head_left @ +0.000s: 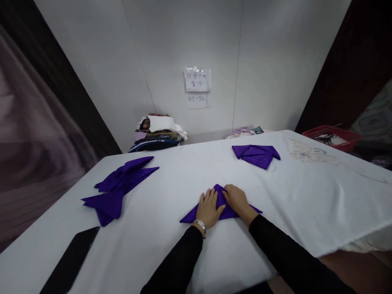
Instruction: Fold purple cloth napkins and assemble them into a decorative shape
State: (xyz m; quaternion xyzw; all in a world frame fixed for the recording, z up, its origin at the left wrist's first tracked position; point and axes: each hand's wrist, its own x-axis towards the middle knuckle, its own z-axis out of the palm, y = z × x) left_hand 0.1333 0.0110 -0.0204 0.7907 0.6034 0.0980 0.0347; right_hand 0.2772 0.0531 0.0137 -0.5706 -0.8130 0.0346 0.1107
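A purple cloth napkin (221, 210) lies on the white-covered table (147, 253), folded into a wide triangle with its peak pointing away from me. My left hand (208, 209) rests flat on its left half, fingers stretched out toward the peak. On the right slope, close to the peak, my right hand (237, 199) has its fingers bent and pressed together at the cloth's edge. Part of the napkin is hidden beneath both hands.
Folded purple napkins (112, 200) lie at left, and another folded napkin (259, 156) at the back right. A black flat object (72, 259) is near the left edge. Behind the table are stacked clothes (159, 132); a red basket (352, 141) stands far right.
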